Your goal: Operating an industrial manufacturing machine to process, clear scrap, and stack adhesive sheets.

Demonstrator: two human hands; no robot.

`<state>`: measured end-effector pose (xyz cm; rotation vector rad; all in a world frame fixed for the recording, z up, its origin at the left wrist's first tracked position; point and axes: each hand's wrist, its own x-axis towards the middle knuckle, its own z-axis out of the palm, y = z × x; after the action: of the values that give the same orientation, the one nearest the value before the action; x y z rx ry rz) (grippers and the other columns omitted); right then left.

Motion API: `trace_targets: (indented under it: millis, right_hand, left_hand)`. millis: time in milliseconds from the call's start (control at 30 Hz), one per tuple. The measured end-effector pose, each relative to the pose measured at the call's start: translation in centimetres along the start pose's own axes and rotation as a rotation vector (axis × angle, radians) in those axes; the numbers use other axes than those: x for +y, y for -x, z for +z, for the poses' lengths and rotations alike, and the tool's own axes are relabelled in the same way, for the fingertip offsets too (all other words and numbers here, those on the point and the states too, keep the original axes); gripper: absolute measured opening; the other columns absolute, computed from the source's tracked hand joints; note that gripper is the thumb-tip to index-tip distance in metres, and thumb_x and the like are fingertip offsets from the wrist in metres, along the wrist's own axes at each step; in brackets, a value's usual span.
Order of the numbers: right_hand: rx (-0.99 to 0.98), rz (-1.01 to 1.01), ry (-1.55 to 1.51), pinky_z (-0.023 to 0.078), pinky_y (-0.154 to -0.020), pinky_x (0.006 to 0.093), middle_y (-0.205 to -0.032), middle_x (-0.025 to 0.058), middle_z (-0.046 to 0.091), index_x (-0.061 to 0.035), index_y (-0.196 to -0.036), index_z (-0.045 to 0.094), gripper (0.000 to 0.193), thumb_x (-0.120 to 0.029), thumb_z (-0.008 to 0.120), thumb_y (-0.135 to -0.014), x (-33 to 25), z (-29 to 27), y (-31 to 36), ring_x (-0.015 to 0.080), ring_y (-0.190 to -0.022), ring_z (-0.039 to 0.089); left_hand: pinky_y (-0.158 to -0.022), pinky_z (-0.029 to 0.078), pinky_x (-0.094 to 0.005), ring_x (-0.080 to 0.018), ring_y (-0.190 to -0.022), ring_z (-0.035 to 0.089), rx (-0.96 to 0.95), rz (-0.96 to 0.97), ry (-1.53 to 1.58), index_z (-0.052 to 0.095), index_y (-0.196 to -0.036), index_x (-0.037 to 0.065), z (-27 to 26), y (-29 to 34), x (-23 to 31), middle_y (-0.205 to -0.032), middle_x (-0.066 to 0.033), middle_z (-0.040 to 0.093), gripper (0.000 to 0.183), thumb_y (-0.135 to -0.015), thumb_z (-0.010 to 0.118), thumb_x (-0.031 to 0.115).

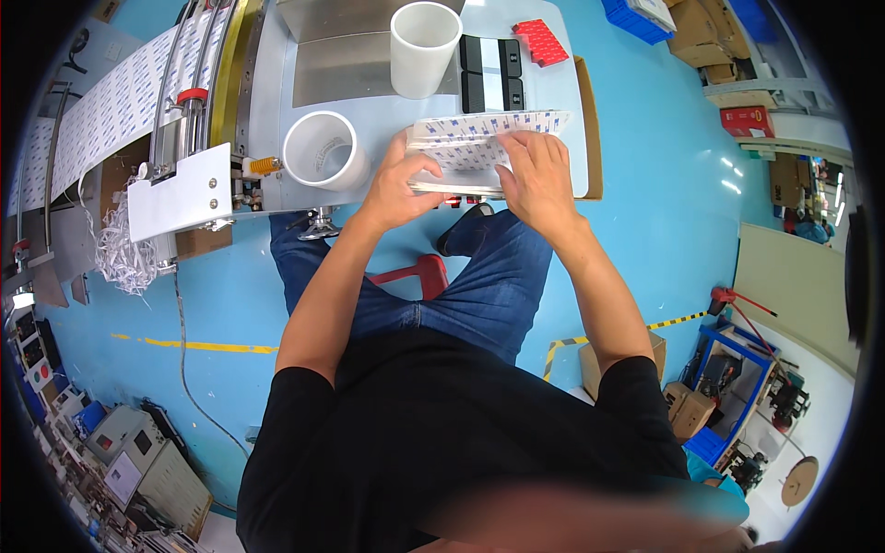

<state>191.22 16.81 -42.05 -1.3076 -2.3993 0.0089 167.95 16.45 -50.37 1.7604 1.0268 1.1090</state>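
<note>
A stack of white sheets printed with small blue marks [461, 157] stands at the table's near edge, its upper sheets lifted away from the lower ones. My left hand [396, 189] is closed round the stack's left end, the thumb at the near edge. On the right side, the bent fingers of my right hand [539, 180] pinch the raised sheets, with the thumb on the near side. Left of the stack, close to my left hand, is a white hollow tube [293, 155]. Another white tube [424, 64] stands upright behind the stack.
Black blocks [471, 74] and a red patterned packet [540, 42] lie on the table [359, 112] beyond the stack. A roller machine with a white plate [180, 194] adjoins the left side; a heap of white strips [126, 249] hangs below. Under the table is a red stool [430, 275].
</note>
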Motion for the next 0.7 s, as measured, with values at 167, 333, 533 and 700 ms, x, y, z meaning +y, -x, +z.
trace_targets:
  millis: [167, 333, 533, 700]
  right_hand:
    - [-0.041, 0.004, -0.029, 0.041, -0.088, 0.0417, -0.103, 0.0101, 0.057, -0.0051, -0.106, 0.059, 0.035, -0.003, 0.069, -0.073, 0.2, 0.2, 0.2, 0.0295, -0.098, 0.055]
    - [-0.032, -0.021, -0.017, 0.043, -0.084, 0.0403, -0.101, 0.0098, 0.058, -0.0047, -0.103, 0.06, 0.029, 0.0, 0.065, -0.075, 0.1, 0.7, 0.3, 0.0286, -0.096, 0.056]
    - [-0.067, 0.005, -0.073, 0.045, -0.08, 0.0408, -0.089, 0.0101, 0.062, -0.0039, -0.1, 0.063, 0.023, -0.001, 0.062, -0.078, 0.5, 2.0, 1.3, 0.0303, -0.089, 0.06]
    - [-0.313, 0.106, -0.141, 0.049, -0.076, 0.0433, -0.087, 0.0123, 0.067, -0.0036, -0.095, 0.066, 0.017, -0.001, 0.06, -0.078, 0.7, 0.0, 0.4, 0.033, -0.08, 0.064]
  left_hand:
    - [-0.099, 0.042, -0.0428, -0.0398, -0.126, 0.045, 0.02, 0.081, -0.03, 0.06, -0.084, 0.011, 0.0, -0.2, 0.2, -0.142, -0.0206, 0.037, 0.036, -0.057, 0.082, 0.005]
    - [-0.102, 0.04, -0.0446, -0.0413, -0.129, 0.04, 0.052, 0.1, -0.047, 0.057, -0.094, 0.013, 0.3, -0.1, 0.0, -0.145, -0.022, 0.032, 0.047, -0.056, 0.084, 0.007]
    - [-0.104, 0.038, -0.046, -0.0421, -0.13, 0.038, 0.086, 0.106, -0.038, 0.05, -0.118, 0.016, 0.4, -0.2, 0.5, -0.143, -0.0227, 0.033, 0.072, -0.056, 0.085, 0.01]
    - [-0.103, 0.039, -0.0444, -0.0407, -0.126, 0.042, 0.007, 0.006, -0.065, 0.047, -0.131, 0.017, -0.3, -0.2, 0.4, -0.137, -0.021, 0.038, 0.085, -0.055, 0.086, 0.011]
